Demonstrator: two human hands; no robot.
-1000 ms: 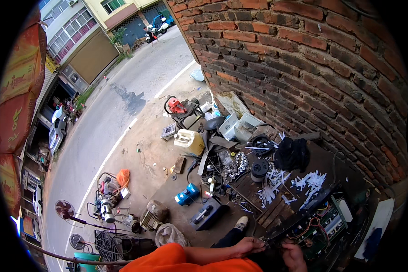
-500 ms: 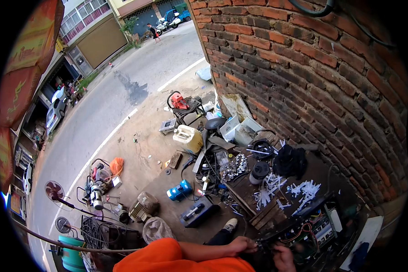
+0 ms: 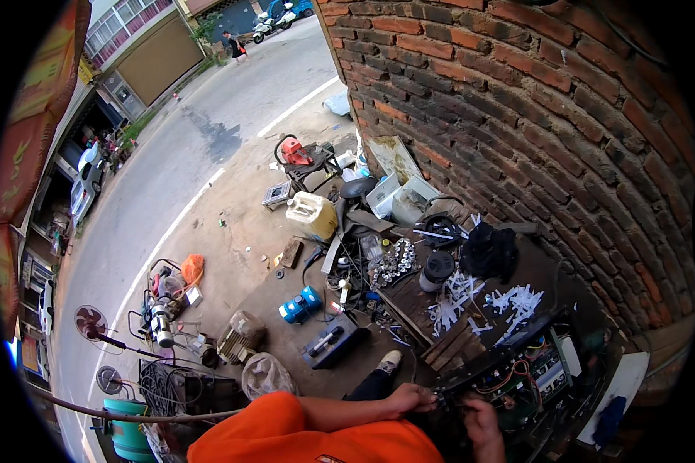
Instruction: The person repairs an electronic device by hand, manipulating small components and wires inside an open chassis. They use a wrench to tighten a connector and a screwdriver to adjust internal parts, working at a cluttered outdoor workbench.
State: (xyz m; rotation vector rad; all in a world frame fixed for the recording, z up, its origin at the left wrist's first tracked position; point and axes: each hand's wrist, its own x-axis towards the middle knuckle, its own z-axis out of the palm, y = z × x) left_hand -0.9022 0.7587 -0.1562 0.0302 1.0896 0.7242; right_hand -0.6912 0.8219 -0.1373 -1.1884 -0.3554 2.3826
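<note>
At the lower edge, my left hand (image 3: 411,399) has its fingers pinched together at the front corner of an opened electrical machine (image 3: 448,387) with a dark casing. What they pinch is too small and dark to make out. My right hand (image 3: 482,421) is curled close beside it, fingers bent round something dark that I cannot make out. Inside the machine, a green circuit board (image 3: 510,417), red and yellow wires (image 3: 521,369) and pale metal parts show to the right of my hands.
Beyond the machine, a wooden bench (image 3: 409,309) carries white strips (image 3: 515,302), a dark canister (image 3: 438,270) and a black bag (image 3: 489,251). A blue motor (image 3: 300,305) and a dark box (image 3: 334,341) lie on the ground. A brick wall (image 3: 517,100) rises at right.
The whole view has shifted slightly, so the scene sits a little further left and up. Both hands stay at the machine's corner. A distant walker on the road has moved left.
</note>
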